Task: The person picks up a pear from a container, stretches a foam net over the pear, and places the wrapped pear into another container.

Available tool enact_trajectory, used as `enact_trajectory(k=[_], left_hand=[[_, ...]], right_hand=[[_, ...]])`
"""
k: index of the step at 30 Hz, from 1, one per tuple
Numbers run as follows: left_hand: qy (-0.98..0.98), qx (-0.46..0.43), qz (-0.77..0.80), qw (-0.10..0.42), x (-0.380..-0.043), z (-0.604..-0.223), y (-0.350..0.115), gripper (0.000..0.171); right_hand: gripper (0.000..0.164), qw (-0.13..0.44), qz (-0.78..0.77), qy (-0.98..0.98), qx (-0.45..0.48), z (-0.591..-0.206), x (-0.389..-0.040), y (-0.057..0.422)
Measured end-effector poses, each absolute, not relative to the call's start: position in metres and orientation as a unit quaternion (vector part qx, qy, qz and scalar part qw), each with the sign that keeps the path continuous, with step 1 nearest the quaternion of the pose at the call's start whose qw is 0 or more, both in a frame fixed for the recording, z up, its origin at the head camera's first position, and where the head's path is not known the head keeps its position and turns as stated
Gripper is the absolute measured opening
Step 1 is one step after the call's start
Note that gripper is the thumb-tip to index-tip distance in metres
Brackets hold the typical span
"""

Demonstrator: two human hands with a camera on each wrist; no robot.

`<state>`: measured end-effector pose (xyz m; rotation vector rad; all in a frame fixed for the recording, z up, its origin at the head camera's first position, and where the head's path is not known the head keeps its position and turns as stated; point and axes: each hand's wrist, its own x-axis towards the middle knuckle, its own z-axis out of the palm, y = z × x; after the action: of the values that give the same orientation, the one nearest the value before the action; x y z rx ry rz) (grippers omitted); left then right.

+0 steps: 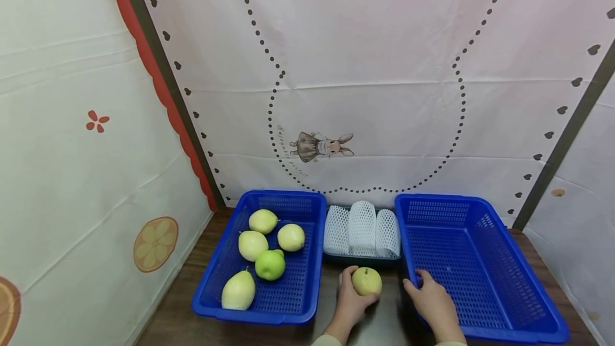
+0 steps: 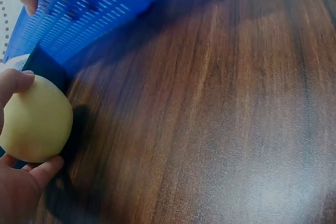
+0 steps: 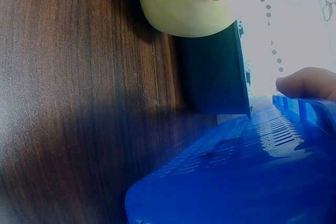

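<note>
A round yellow-green pear (image 1: 367,281) is held in my left hand (image 1: 353,298), in front of the dark tray. The left wrist view shows the thumb on one side of the pear (image 2: 39,121) and fingers on the other. My right hand (image 1: 434,303) grips the left rim of the right blue basket (image 1: 480,271). Its thumb (image 3: 307,83) lies over that rim in the right wrist view, and its other fingers are mostly hidden there. Between the baskets, white foam net sleeves (image 1: 362,226) stand in the dark green tray (image 1: 360,260).
On the left stands another blue basket (image 1: 300,303) with several pale pears (image 1: 238,290) and a brighter green round fruit (image 1: 270,265). The wooden table (image 1: 178,308) lies beneath. A printed white cloth (image 1: 375,105) hangs behind and at both sides.
</note>
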<state>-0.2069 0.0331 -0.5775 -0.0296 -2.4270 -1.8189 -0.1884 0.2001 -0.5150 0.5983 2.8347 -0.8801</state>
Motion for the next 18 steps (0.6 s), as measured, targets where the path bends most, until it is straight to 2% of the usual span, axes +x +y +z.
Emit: enact_trajectory(k=[18], left_hand=[[-0.807, -0.010, -0.589, 0.033, -0.2092, -0.5798, 0.0355, 0.075]], right_hand=[[0.061, 0.061, -0.286, 0.934, 0.204, -0.5168, -0.1899, 0.1994]])
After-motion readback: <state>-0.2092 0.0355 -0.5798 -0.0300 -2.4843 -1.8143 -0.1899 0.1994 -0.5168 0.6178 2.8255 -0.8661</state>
